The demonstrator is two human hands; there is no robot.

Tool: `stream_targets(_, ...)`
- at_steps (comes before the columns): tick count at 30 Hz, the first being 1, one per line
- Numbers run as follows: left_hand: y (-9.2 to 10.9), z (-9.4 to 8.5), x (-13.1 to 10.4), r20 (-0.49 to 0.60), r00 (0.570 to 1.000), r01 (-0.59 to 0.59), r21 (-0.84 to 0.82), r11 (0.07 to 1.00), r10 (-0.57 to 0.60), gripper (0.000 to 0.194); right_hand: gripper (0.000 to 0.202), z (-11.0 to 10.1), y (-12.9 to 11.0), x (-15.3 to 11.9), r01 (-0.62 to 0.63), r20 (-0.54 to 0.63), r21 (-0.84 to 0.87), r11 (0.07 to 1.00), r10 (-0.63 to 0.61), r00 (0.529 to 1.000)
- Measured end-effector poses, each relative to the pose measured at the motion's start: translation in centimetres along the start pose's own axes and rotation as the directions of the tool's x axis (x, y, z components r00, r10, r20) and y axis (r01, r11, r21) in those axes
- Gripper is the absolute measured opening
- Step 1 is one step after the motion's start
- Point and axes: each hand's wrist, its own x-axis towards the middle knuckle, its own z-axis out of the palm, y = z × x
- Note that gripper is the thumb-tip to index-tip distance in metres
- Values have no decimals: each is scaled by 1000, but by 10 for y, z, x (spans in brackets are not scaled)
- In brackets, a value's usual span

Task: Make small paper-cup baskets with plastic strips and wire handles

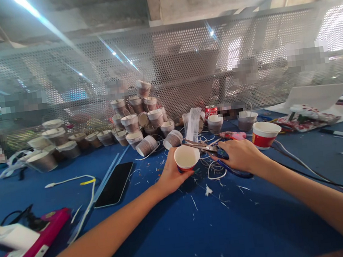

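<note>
In my left hand (171,175) is a paper cup (187,158), its open white mouth turned up toward me and a bit of red showing below the rim. My fingers wrap round its left side. My right hand (239,156) grips a pair of scissors (204,147) by the dark blue handles. The blades point left and reach to the far rim of the cup; whether they touch it I cannot tell. Just behind the cup stands a bundle of white strips (193,124). Loose white string (218,177) and scraps lie under my hands.
Several brown-wrapped cups (130,123) are piled at the back. A red and white paper cup (265,135) and a pink-handled tool (233,135) are on the right. On the left lie a phone (114,185) and a magenta power strip (51,231). A perforated metal screen (183,67) closes the far side.
</note>
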Motion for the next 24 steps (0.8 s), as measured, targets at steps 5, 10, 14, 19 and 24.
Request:
stream_targets(5,-2,0,0,-1,1000,-19,1,1000,19,60,55,-4,1,-1,-18,41,4,1000,18,999)
stream_targets(10,-2,1,0,-28,1000,-11,-6,1000,11,60,57,-2,1,-1,-9,26,-22,1000,9,1000)
stream_targets(14,1,2,1,11,1000,2,-16,1000,-2,57,57,1,1,0,0,-11,-41,999,0,1000)
stream_targets(19,3,1,1,59,998,26,-35,999,-24,56,57,2,1,-1,19,-8,-31,999,-19,1000)
stream_targets(24,2,0,1,78,995,60,-72,996,-54,61,56,0,2,0,16,0,-29,999,-16,1000)
